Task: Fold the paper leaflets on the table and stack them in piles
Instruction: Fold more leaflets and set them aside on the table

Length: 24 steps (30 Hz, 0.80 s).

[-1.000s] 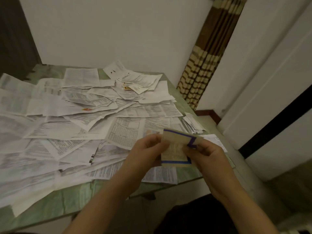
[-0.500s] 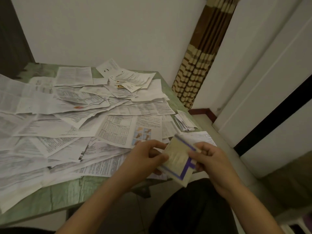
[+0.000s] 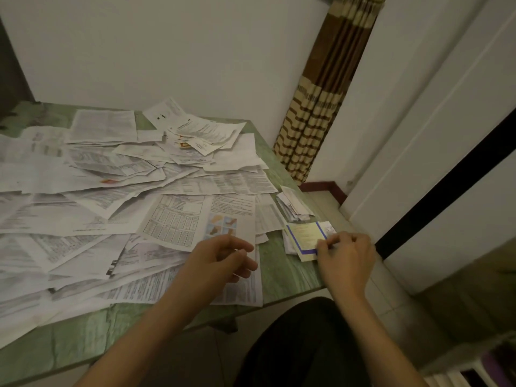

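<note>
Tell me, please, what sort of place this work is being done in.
Probably a room in a home rather than a workshop: a green table strewn with paper leaflets, a striped curtain bunched in the corner, and a plain white wall behind.

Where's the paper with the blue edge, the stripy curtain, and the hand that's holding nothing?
blue-edged leaflet (image 3: 303, 235): head view, on its pale middle.
striped curtain (image 3: 310, 127): head view, on its lower cream-and-brown bands.
left hand (image 3: 220, 258): head view, on the back of the hand.

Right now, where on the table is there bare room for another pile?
Bare green table shows between the left hand and the blue-bordered leaflet the right hand holds, and along the near-left edge. The loose leaflets crowd the middle and left.
</note>
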### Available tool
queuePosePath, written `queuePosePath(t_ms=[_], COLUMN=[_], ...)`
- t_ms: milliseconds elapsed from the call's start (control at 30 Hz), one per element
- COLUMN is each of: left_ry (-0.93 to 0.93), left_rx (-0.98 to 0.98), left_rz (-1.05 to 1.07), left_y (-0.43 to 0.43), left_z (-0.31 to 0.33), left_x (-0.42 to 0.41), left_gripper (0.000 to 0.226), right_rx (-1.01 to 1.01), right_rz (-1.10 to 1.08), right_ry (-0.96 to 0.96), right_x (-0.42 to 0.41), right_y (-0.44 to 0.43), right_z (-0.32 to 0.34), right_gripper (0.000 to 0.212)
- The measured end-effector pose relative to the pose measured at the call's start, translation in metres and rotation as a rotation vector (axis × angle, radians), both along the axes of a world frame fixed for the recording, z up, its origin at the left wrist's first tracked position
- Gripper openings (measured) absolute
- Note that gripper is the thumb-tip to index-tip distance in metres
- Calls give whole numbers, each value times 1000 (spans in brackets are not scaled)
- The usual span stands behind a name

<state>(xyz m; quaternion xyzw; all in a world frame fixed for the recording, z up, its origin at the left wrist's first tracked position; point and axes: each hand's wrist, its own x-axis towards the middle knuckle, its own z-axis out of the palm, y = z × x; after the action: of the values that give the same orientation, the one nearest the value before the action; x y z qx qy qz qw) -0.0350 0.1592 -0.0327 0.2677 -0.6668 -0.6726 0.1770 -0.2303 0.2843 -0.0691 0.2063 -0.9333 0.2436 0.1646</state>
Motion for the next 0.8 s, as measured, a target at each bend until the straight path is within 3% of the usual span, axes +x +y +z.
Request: queuePosePath(t_ms=[300,467,667,800], left_ry=[21,44,69,86], left_rx=[-40,-94,-118,-124], left_rz=[66,154,298,381], left_y=[-9,-20,-43,-53], left_z=[3,9,15,15], left_x=[8,18,48,67], left_gripper=[19,22,22,21], right_rx=[-253,-312,-112,83], right_rz=[125,297,679,862], right_ry=[-123,-69,-114,-92], right_x=[-5,17,63,84], right_y=[6,-9,-70,-115], right_z=[32,49,50,50], right_gripper=[9,9,6,24])
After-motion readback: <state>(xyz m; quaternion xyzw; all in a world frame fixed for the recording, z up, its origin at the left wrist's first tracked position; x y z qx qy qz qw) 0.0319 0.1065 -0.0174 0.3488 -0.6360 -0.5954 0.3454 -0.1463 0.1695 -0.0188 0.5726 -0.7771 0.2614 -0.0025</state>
